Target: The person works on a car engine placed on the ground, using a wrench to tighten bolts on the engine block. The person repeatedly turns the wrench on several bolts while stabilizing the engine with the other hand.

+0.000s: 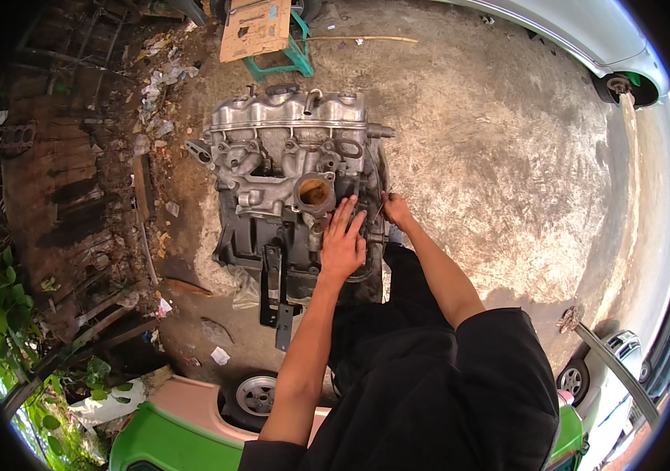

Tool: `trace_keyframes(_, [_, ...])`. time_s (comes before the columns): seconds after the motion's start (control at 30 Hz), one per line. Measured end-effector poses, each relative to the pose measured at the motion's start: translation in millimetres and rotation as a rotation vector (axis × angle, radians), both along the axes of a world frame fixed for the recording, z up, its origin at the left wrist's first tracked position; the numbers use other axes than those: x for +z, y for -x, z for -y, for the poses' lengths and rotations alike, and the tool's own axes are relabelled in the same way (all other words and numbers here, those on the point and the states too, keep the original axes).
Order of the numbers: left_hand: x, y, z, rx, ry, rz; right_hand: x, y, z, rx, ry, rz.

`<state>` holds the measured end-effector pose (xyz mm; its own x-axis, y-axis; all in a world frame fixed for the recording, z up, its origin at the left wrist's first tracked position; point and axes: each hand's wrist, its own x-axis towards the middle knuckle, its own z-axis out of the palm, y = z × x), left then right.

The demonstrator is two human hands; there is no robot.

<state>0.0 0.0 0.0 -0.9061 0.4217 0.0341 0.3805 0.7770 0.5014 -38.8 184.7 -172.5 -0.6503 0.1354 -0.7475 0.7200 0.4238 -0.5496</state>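
Note:
A grey metal car engine (288,114) stands before me, its ribbed valve cover along the far side. My left hand (343,250) lies on its near right part, fingers stretched out and pointing away from me, just beside the round intake opening (315,193) with a brownish inside. At the engine's right edge my right hand (397,210) is closed, fingertips pinched together against the side. Something thin may be between them, but it is too small to name. A black metal bracket (271,282) sticks out from the engine's near side.
Beyond the engine, a cardboard sheet (255,30) with tools lies on a green plastic stool (296,59). Litter and wooden planks (68,204) line the left. A silver car (571,31) stands at the far right, a green and pink vehicle (178,439) close behind me.

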Motion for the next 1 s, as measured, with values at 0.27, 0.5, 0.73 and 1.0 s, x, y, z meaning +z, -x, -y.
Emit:
trace_keyframes(0.27, [0.4,-3.7,-1.0,0.003,-0.013,-0.002,-60.7,-1.2,14.7,-0.070,0.036,0.065])
trace_keyframes(0.5, [-2.0,-1.5,0.4,-0.003,-0.014,-0.004,-38.1,21.0,20.5,0.102,-0.028,0.010])
trace_keyframes(0.73, [0.2,-2.3,0.0,-0.005,-0.011,0.017,1.1,9.0,22.1,0.125,-0.172,-0.286])
trace_keyframes(1.0, [-3.2,-0.5,-1.2,0.025,-0.103,0.014,90.9,-62.5,32.6,0.254,-0.122,-0.430])
